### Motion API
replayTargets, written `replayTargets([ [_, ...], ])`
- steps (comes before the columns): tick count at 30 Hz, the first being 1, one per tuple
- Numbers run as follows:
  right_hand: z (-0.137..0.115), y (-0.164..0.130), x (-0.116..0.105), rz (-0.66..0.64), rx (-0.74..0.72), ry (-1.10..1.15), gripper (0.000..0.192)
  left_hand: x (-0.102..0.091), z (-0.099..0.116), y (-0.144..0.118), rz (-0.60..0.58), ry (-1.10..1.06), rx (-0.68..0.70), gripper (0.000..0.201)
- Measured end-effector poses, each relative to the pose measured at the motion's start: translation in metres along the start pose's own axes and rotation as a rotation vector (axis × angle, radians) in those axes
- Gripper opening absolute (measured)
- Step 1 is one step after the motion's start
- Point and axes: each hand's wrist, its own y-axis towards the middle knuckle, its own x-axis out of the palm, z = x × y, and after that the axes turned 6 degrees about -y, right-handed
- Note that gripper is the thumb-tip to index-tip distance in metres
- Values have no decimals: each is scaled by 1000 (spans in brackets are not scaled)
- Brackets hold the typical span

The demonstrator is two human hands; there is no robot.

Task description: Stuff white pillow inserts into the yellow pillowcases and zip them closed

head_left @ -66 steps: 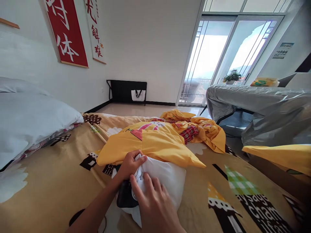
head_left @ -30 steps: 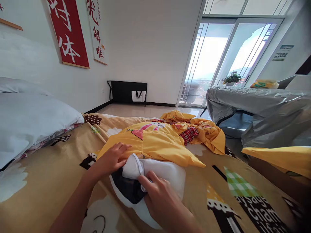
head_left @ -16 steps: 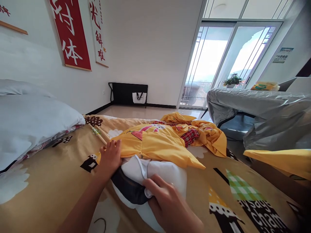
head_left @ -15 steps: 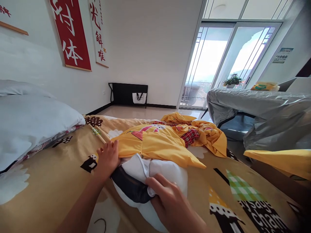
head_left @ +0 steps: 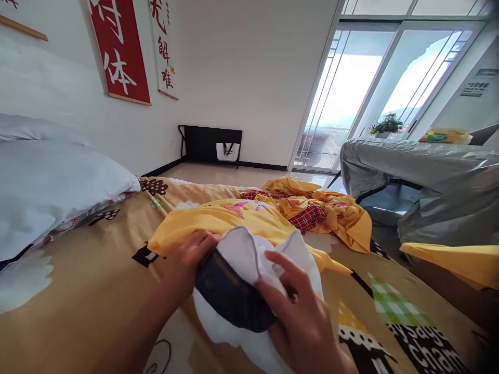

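Observation:
A white pillow (head_left: pixel 288 259) with a dark navy side band (head_left: pixel 230 293) and raised white piped edges is held upright and tilted at the centre. My left hand (head_left: pixel 191 259) is closed on its left end, beside the yellow fabric. On the right, my right hand (head_left: pixel 302 311) grips the white fabric, with the index finger extended over the piping and the thumb on the near side. Just behind the pillow lies a yellow pillowcase (head_left: pixel 218 215) with a pink cartoon print. How far the pillow touches or enters it is hidden.
The bed has a tan patterned sheet (head_left: pixel 93 280). A white pillow (head_left: pixel 58 187) lies at left. Crumpled yellow cloth (head_left: pixel 343 218) with red plaid (head_left: pixel 307 218) lies at the far side. Yellow fabric (head_left: pixel 460 259) juts in at right, before a plastic-covered table (head_left: pixel 421 161).
My left hand has moved right, from the yellow pillowcase's edge onto the pillow's end. The pillow is raised and turned, showing more navy band. The pillowcase's left corner now spreads further left.

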Motion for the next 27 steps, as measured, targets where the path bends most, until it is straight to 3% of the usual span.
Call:
replayTargets([
  [4,-3,-4,32,-162,-238,30,29,15,-16,5,-53,-427,-444,18],
  [6,-3,-6,45,-288,-226,41,31,17,-19,7,-58,-522,-538,22],
  [9,-1,-8,58,-465,-61,-3,35,12,-15,9,-43,-503,-561,24],
  [13,1,-7,65,-612,164,-84,42,10,4,6,32,-370,-513,19],
  [16,-3,-8,69,-694,179,-80,45,16,24,1,89,-181,-289,10],
  [18,-5,-11,73,-716,168,-48,44,21,34,-2,65,-48,-79,7],
  [20,-4,-14,75,-631,188,-6,40,24,41,-4,-15,81,111,10],
  [22,0,-16,75,-433,227,11,37,25,44,-4,-69,207,218,12],
  [25,10,-19,72,-119,223,-32,34,24,42,-3,-61,297,227,9],
  [27,16,-20,71,-7,182,-55,34,24,40,-2,-76,259,165,8],
])
